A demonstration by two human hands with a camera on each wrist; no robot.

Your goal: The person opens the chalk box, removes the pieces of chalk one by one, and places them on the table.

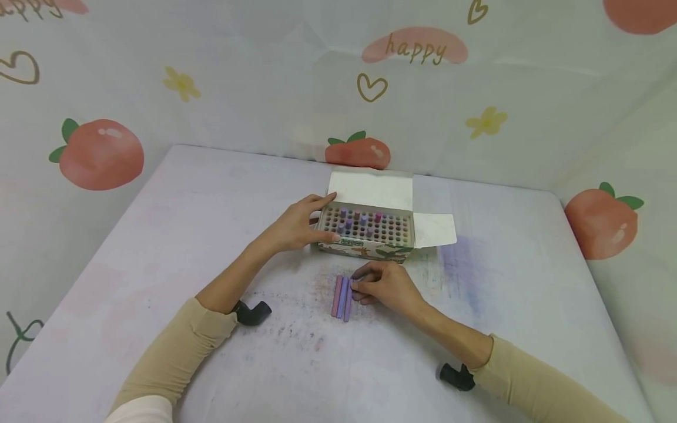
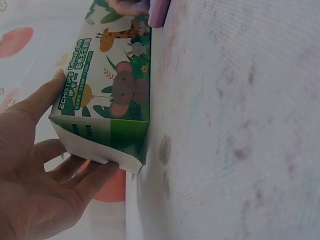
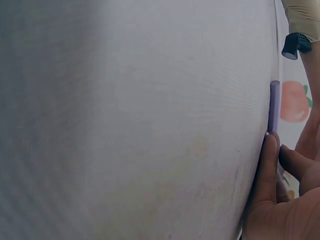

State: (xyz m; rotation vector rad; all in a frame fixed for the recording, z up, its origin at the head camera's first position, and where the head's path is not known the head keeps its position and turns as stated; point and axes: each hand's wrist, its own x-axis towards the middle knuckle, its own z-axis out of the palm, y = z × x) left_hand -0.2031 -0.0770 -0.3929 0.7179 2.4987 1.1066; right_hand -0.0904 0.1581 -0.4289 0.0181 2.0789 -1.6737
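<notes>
- Steadying the far box's left end: left hand, gripping it.
- Right hand at three nearer chalks; cannot tell whether it pinches one.
- A sideways nudge could roll them.

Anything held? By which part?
Left hand holds the chalk box by its left end. Right hand is at the far end of the rightmost loose purple chalk stick; pinch or touch unclear.

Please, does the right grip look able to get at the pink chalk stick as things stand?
Probably yes: nothing shows above the pink chalk stick, and the right grip is close, at the purple chalk stick. That and the bluish chalk stick lie between, so reaching over seems needed.
</notes>
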